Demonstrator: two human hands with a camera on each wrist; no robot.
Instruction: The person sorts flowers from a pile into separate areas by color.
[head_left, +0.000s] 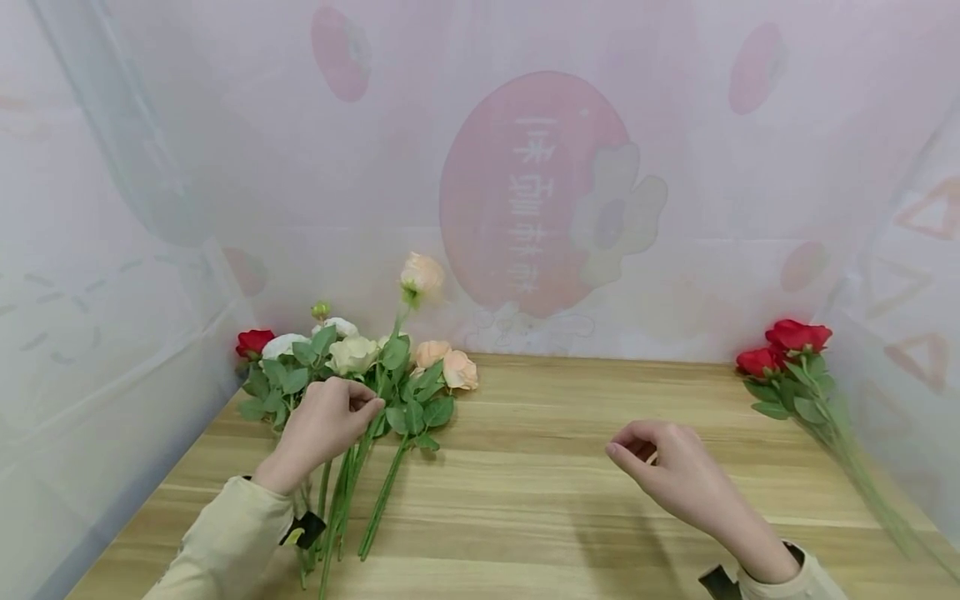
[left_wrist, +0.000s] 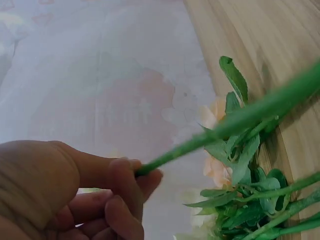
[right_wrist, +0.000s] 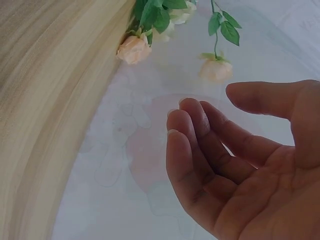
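Observation:
With thumb and fingertips, my left hand (head_left: pixel 327 427) pinches the green stem (left_wrist: pixel 255 110) of a peach rose. Its bloom (head_left: pixel 422 273) stands upright above the other flowers, and in the right wrist view the same rose (right_wrist: pixel 216 71) appears beyond the fingers. Behind and below that hand lies a bunch of artificial flowers: white blooms (head_left: pixel 285 346), a cream rose (head_left: pixel 352 355), peach roses (head_left: pixel 460 370) and a red rose (head_left: pixel 253 342). My right hand (head_left: pixel 678 477) hovers over the table at right, fingers loosely bent, thumb apart from them, holding nothing.
Red roses (head_left: pixel 798 335) with long stems lie along the table's right side. The wooden table (head_left: pixel 525 500) is bounded by printed cloth walls (head_left: pixel 555 208) at the back and both sides. Flower stems (head_left: pixel 384 496) from the left bunch point toward the front edge.

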